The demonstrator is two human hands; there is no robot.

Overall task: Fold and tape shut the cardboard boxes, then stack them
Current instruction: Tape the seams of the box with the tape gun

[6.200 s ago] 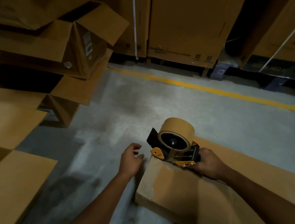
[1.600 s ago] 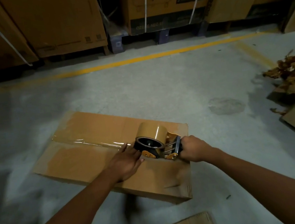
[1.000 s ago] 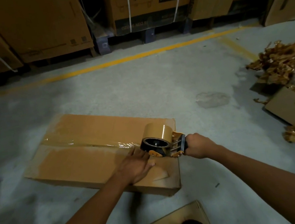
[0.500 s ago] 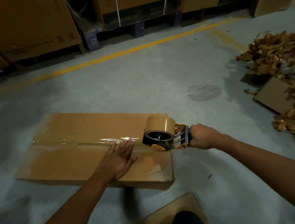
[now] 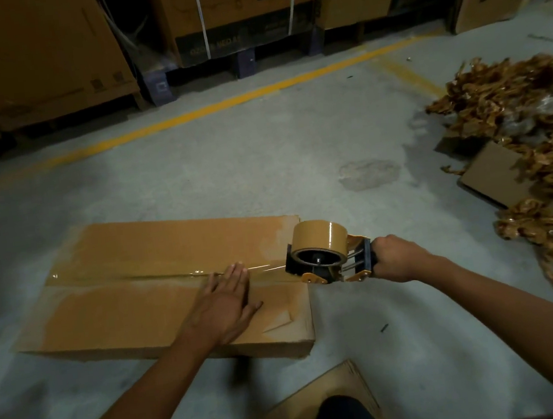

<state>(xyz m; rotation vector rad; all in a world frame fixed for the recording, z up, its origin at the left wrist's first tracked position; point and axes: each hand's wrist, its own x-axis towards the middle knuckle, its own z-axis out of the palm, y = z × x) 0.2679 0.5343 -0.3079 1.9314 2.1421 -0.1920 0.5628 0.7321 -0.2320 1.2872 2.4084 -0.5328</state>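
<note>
Box (image 5: 129, 257) is lying flat on the floor (image 5: 229, 166), flaps folded down and the seam running along its length. Glossy tape strip (image 5: 138, 278) is lying along that seam from the box's left end to its right end.

Left grip (image 5: 222, 305) is resting palm-down on the box's top near the right end. Its fingers are lying straight and slightly spread, fingertips touching the strip and holding nothing.

Right grip (image 5: 394, 258) is hovering just off the box's right end, fingers curled tight round the handle of the dispenser (image 5: 322, 262). Dispenser is sitting at the box's right edge with the brown roll (image 5: 320, 238) facing up. Tape is running from it onto the seam. Cannot tell if its blade is touching the box.

Beyond the box a yellow line (image 5: 188, 116) is crossing the floor. Big cartons (image 5: 27, 58) are standing behind the line, some with white straps.

Right of the box, well apart, a pile of crumpled brown scraps (image 5: 536, 145) is lying with a cardboard piece (image 5: 495, 174) at its edge. A pale stain (image 5: 367, 173) is showing on the floor between box and pile.

On the box's near side a flat sheet (image 5: 308, 409) is lying on the floor. A dark shape (image 5: 343, 418) is overlapping it, and it is too dim to tell what that is.
</note>
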